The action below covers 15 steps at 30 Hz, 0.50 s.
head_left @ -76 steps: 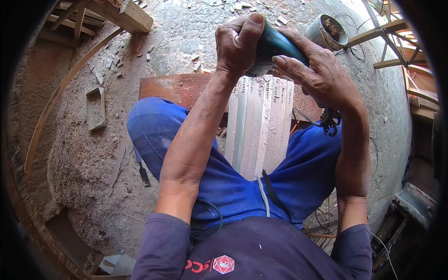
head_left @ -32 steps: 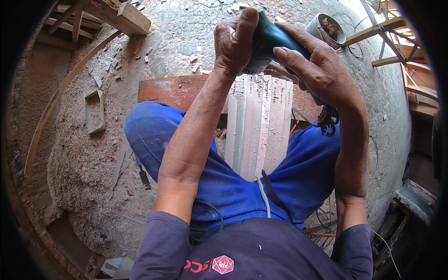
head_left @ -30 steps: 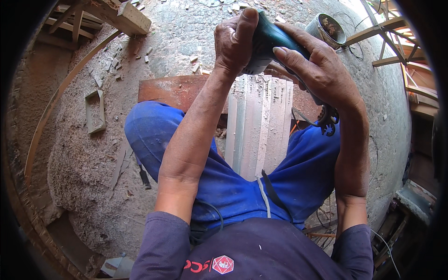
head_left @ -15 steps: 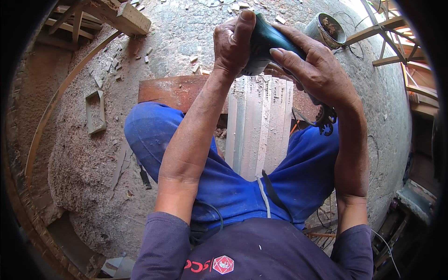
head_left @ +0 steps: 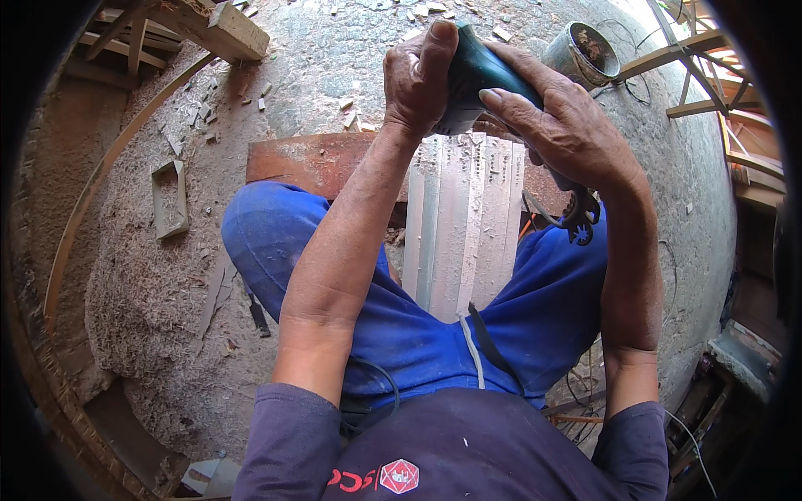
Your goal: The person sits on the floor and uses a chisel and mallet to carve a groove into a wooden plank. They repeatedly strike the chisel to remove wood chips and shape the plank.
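Observation:
A dark green electric drill is held between both my hands at the top of the view, over the far end of several pale wooden boards. My left hand is closed on its left end, thumb on top. My right hand wraps around its right side and handle. From the cord below the right wrist hangs a black chuck key in its holder. The boards lie side by side between my knees, with small holes and wood dust near their far ends. The drill's bit is hidden.
A reddish-brown plank lies crosswise under the boards. Beyond the right hand stands a bucket. A small wooden frame, shavings and wood offcuts lie on the floor at left. Wooden trusses stand at far right.
Both hands hold the drill almost in the same place. The chuck key below the right wrist has shifted very slightly. Otherwise the scene is unchanged.

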Available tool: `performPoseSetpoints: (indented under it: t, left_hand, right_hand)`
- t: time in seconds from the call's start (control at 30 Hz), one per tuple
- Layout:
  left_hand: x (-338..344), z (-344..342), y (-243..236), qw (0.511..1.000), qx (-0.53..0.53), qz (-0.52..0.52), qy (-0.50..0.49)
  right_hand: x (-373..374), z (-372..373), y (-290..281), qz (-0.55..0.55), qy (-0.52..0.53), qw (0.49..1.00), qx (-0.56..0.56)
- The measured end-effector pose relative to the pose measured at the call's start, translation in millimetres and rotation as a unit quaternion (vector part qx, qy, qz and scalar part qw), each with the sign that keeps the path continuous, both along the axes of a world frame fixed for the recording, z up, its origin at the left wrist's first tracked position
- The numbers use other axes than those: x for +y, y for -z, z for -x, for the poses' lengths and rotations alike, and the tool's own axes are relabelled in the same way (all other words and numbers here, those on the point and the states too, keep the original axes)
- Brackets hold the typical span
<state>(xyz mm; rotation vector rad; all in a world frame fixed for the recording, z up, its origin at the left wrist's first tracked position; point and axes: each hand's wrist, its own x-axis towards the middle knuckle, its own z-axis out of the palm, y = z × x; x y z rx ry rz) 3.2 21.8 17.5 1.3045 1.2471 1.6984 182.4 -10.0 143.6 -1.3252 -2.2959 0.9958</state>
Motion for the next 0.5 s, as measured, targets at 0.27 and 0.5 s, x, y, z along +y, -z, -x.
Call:
performPoseSetpoints:
  t: [0.27, 0.5]
  left_hand:
    - [-1, -2, -1, 1.000, -0.020, -0.002, -0.013]
    - [-1, 1, 4, 1.000, 0.006, 0.000, -0.024]
  right_hand:
    - [13, -2, 14, -0.098, -0.040, 0.993, -0.052]
    - [14, 2, 12, -0.048, -0.034, 0.996, -0.064]
